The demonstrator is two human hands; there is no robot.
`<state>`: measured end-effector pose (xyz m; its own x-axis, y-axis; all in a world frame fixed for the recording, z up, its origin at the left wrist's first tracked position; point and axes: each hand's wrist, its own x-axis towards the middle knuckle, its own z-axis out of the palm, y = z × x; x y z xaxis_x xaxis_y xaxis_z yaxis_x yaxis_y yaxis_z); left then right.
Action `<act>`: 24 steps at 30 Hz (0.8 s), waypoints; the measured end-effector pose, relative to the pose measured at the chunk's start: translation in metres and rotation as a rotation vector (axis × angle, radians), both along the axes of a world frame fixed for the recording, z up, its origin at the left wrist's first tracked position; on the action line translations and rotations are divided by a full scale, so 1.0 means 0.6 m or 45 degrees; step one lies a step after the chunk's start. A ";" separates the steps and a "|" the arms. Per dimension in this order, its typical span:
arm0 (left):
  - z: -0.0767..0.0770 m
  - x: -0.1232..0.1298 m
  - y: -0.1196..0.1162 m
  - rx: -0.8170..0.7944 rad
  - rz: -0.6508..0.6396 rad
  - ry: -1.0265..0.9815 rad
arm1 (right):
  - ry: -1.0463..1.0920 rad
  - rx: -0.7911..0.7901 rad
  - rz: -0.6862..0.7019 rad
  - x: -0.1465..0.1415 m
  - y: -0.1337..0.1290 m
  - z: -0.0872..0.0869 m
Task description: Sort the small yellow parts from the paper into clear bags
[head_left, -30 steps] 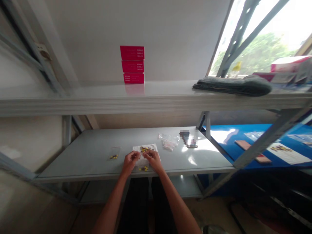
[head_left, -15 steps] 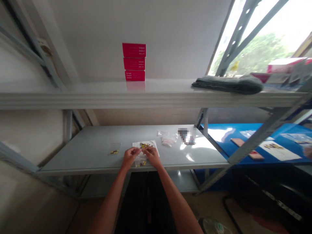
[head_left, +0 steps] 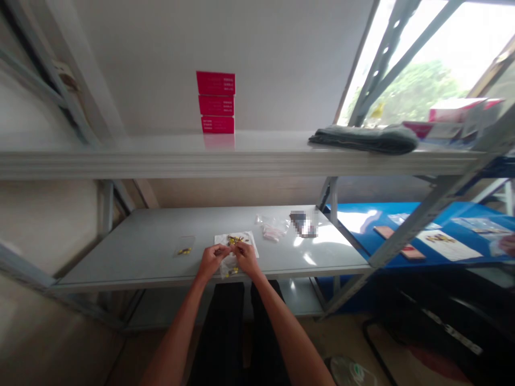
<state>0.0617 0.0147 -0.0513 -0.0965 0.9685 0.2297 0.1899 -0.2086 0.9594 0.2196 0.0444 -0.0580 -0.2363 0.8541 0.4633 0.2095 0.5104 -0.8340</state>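
Note:
Over the grey shelf, my left hand and my right hand meet with fingertips pinched close together. Both are closed at the upper edge of a clear plastic bag, which hangs below the fingers and has small yellow pieces at its bottom. Just behind the hands lies a white sheet, partly covered by my right hand. A pile of small brass-coloured and dark pieces rests on it. To the left, a second clear bag with a few yellow pieces lies flat.
Right of the sheet are clear plastic bags and a pixelated item. Above, the upper shelf holds stacked pink boxes and a folded dark cloth. A blue table stands at right; another person's hand shows there.
The camera view has turned slightly right, so things appear shifted left. My hands keep their pinch at the bag's upper edge, with only small finger movement.

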 end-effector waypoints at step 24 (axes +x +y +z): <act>-0.009 -0.002 0.004 -0.053 0.124 -0.063 | 0.119 -0.124 -0.030 0.002 -0.008 0.006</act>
<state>0.0607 0.0174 -0.0567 -0.2011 0.9626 0.1818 0.1592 -0.1510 0.9756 0.2205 0.0396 -0.0546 -0.1755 0.9008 0.3972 0.1397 0.4222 -0.8957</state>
